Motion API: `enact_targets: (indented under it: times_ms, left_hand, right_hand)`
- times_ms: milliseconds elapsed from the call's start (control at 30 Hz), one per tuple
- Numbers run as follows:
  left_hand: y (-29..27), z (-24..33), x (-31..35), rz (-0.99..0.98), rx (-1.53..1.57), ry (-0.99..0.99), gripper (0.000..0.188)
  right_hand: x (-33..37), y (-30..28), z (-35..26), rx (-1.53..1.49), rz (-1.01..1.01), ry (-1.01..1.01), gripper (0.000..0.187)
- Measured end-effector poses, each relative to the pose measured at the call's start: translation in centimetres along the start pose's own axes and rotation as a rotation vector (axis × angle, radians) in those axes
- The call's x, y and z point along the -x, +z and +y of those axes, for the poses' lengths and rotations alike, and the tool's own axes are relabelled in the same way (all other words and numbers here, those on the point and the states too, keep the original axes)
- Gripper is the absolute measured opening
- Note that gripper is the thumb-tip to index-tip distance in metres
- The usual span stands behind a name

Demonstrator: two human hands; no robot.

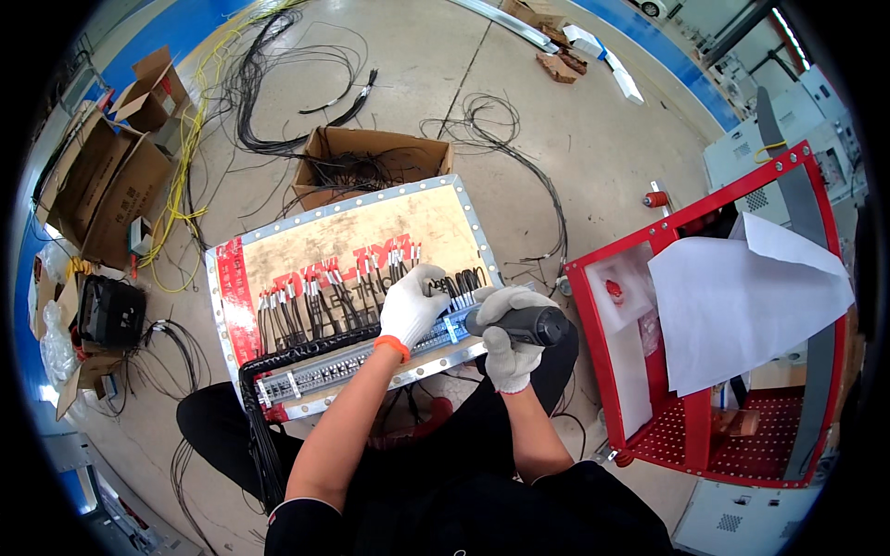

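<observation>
A wooden board with a riveted metal edge [348,233] lies across my lap. Along its near side runs a long metal rail of terminal blocks [326,372]. Black wires with white and red tipped ends [320,301] stand in a row behind it, fed from a thick black wire bundle [262,445]. My left hand [408,306], in a white glove, has its fingers bent together at the wires near the rail; what they pinch is hidden. My gloved right hand [507,361] wraps round a dark power screwdriver [533,324], lying over the rail's right end.
Beyond the board stands an open cardboard box [375,144] of black wires. At right is a red metal cart [695,445] with a white sheet [742,306] on it. Loose black cables [547,176] and yellow cable [190,176] lie about the floor. A black case [111,312] sits at left.
</observation>
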State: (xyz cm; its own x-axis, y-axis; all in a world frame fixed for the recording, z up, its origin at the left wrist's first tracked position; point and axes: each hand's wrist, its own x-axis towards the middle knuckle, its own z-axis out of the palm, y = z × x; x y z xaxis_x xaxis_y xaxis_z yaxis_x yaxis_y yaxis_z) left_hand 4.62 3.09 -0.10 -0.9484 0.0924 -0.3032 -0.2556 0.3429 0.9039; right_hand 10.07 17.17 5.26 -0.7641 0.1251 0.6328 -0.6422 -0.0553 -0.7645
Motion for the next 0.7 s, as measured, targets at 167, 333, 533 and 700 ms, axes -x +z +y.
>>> enact_targets:
  times_ms: [167, 333, 533, 700]
  left_hand:
    - [0.0, 0.1, 0.0, 0.005, -0.076, 0.015, 0.038]
    - [0.1, -0.1, -0.4, 0.004, -0.081, 0.054, 0.043]
    - [0.0, 0.2, 0.0, -0.059, -0.086, 0.008, 0.043]
    - [0.1, -0.3, -0.5, -0.039, -0.065, 0.008, 0.042]
  right_hand:
    - [0.7, 0.4, 0.2, 0.103, 0.069, -0.023, 0.052]
    - [0.8, 0.3, 0.3, 0.110, 0.038, 0.013, 0.057]
    - [1.1, 0.4, 0.3, 0.077, -0.011, -0.036, 0.064]
    - [0.7, 0.3, 0.9, -0.003, 0.052, -0.050, 0.060]
